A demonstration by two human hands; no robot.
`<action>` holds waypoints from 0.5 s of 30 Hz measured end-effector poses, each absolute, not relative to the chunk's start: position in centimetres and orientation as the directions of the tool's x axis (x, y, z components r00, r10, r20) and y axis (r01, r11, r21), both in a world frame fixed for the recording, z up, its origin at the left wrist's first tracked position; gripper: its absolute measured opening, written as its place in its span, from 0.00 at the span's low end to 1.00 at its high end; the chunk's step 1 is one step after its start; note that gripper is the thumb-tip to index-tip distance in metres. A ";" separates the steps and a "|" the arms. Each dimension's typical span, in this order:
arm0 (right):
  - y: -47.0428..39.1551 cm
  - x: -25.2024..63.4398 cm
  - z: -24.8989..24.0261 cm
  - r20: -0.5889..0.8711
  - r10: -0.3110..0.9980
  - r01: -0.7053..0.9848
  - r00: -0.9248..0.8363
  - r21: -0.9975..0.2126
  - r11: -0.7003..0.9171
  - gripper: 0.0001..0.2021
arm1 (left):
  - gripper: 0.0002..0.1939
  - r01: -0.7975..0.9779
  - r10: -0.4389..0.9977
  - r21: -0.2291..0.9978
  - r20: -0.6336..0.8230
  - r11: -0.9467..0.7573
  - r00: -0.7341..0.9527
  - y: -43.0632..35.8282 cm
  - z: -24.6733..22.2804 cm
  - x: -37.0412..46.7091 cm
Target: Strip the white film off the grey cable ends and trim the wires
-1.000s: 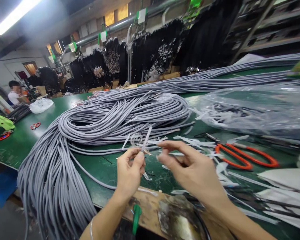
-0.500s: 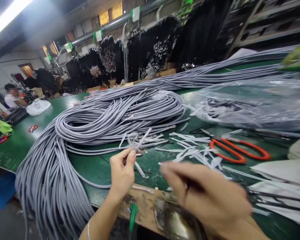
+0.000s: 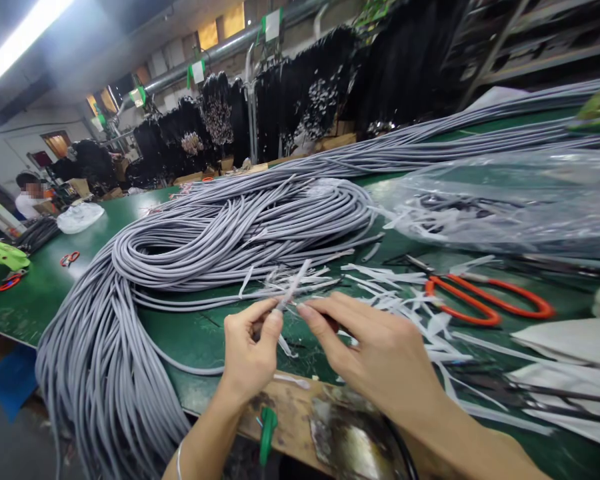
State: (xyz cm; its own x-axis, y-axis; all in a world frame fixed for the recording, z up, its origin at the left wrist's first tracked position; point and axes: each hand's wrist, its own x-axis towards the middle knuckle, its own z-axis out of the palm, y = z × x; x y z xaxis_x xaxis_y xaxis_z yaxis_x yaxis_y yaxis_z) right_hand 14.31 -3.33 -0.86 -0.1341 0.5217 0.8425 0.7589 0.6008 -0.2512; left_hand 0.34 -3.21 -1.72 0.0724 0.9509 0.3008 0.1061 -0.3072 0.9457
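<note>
A white tube lamp (image 3: 25,41) at 10 o'clock burns out to pure white, with a bluish haze spreading beside it. Amber panes (image 3: 220,30) glow at 11 o'clock. Light falls fairly evenly over the middle, leaving soft, weak shadows; the green surface (image 3: 100,230) carries a pale sheen toward 10 o'clock. Glints streak the clear plastic bag (image 3: 525,207) at 3 o'clock. The black bundles (image 3: 300,100) at 12 o'clock sink into near-black, detail lost. The left hand (image 3: 253,347) and right hand (image 3: 380,347) look reasonably clear, while the far background is soft. Wide-angle stretching smears the outer edges, and the horizon tilts.
</note>
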 end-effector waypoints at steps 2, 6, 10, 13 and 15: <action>-3.3 14.3 -0.8 0.853 0.503 0.768 -0.141 -0.226 0.599 0.13 | 0.16 0.231 0.918 0.889 0.386 -0.396 0.090 -3.4 -1.6 0.5; -4.0 14.8 -0.2 0.826 0.561 0.675 -0.050 -0.386 0.629 0.11 | 0.13 0.403 0.870 0.774 0.471 -0.488 0.147 -3.5 -1.5 0.8; -4.7 16.0 0.6 0.761 0.558 0.573 0.331 -0.632 0.522 0.08 | 0.13 0.354 0.933 0.866 0.354 -0.354 0.067 -3.2 -1.8 0.8; -3.8 16.6 0.5 0.812 0.505 0.713 0.294 -0.538 0.450 0.07 | 0.13 0.207 0.975 0.953 0.221 -0.221 0.027 -3.1 -1.8 0.5; -3.0 16.5 0.3 0.888 0.461 0.818 0.003 -0.267 0.509 0.07 | 0.12 0.150 0.980 0.969 0.199 -0.199 0.015 -3.2 -1.7 0.5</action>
